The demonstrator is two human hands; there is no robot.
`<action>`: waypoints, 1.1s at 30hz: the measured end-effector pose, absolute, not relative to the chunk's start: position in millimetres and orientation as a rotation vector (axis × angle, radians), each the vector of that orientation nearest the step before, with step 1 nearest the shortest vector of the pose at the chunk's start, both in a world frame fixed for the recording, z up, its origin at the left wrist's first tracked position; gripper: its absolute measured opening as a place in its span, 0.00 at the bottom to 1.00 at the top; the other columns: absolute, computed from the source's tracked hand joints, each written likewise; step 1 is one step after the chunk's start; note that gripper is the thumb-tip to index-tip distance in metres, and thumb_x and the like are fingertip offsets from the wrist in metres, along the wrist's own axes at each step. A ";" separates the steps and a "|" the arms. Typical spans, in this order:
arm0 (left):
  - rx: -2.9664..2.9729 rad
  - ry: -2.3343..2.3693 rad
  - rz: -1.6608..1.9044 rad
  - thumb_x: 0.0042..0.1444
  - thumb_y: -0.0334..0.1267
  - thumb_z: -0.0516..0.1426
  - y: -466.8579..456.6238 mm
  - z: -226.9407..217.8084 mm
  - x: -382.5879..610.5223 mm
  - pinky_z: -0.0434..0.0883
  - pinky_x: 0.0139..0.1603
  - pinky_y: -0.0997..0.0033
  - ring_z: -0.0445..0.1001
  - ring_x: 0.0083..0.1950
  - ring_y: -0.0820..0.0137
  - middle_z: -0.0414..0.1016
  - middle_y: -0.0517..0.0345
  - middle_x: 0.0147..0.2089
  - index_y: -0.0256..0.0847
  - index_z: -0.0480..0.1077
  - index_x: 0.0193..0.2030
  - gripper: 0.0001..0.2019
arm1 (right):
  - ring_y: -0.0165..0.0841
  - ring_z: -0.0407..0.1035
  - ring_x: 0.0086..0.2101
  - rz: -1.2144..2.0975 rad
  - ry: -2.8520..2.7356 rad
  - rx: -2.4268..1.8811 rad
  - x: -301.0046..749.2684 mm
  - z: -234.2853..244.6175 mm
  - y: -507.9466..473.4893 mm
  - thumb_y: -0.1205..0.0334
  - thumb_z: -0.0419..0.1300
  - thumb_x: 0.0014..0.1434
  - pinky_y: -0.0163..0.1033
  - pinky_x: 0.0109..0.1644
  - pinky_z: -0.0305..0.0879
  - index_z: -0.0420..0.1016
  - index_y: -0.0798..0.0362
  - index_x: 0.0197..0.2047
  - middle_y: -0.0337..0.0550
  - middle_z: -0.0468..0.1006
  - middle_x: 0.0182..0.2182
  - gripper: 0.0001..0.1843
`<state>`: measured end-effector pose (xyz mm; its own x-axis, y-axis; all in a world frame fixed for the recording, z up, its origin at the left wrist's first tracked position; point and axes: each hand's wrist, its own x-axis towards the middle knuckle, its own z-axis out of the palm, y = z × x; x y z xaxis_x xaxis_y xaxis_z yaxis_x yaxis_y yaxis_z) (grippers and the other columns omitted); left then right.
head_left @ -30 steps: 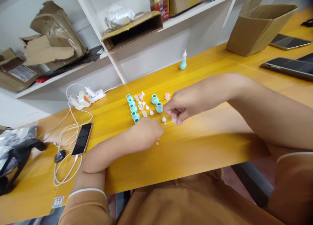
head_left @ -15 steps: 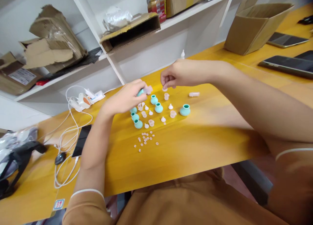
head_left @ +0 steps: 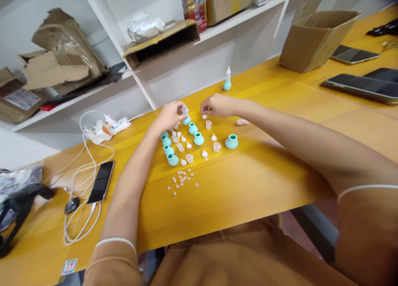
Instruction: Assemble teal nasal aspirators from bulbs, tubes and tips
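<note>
Seen from the head camera, the left hand reaches toward the far edge of the counter, its grip pinching a clear cup at the top of a teal bulb; whether that bulb rests on the surface I cannot tell. To its right, the right hand is about as near the far edge, fingers bent in toward the thumb, just above a whitish piece; I cannot tell if the grip pinches it. Nearer the front edge than both hands, more open-mouthed teal bulbs stand upright, several in a row on the left. White cones and loose clear cups are scattered among them, and a cluster of tiny rings lies closer to the front edge. A clear tube lies beside the right forearm. Near the far edge, right of both hands, a white-tipped teal bulb stands upright. Toward the counter's left end are a phone, white cables and a power strip; an open cardboard box stands at the far edge on the right.
</note>
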<state>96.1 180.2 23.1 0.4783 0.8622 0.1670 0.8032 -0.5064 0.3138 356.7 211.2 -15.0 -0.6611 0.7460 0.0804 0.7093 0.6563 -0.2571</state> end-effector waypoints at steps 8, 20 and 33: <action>2.615 1.291 0.644 0.58 0.29 0.66 174.9 19.1 96.5 0.77 0.54 0.64 0.82 0.46 0.65 0.83 0.55 0.46 0.39 0.70 0.57 0.21 | 0.41 0.74 0.39 0.213 -2.430 -1.246 344.2 -2.7 192.7 0.42 0.50 0.78 0.42 0.45 0.60 0.80 0.57 0.51 0.55 0.85 0.43 0.28; 2.759 0.903 0.910 0.65 0.41 0.68 146.0 39.0 109.5 0.84 0.56 0.58 0.85 0.52 0.63 0.82 0.56 0.53 0.50 0.63 0.70 0.30 | 0.41 0.70 0.35 0.053 -2.216 -1.129 325.8 34.3 138.7 0.39 0.53 0.75 0.44 0.41 0.57 0.79 0.52 0.37 0.48 0.77 0.27 0.27; 2.583 0.890 0.998 0.73 0.53 0.61 125.3 54.6 111.0 0.85 0.59 0.50 0.80 0.69 0.51 0.79 0.54 0.58 0.55 0.56 0.74 0.29 | 0.25 0.41 0.20 1.264 -1.701 -0.374 322.3 28.7 159.2 0.28 0.56 0.72 0.35 0.24 0.44 0.51 0.50 0.26 0.32 0.45 0.20 0.38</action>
<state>111.0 125.3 54.6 0.5830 0.6151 0.5308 0.4569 -0.7884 0.4119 322.3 159.2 28.7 -0.5025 0.7036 0.5025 -0.2784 0.4186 -0.8645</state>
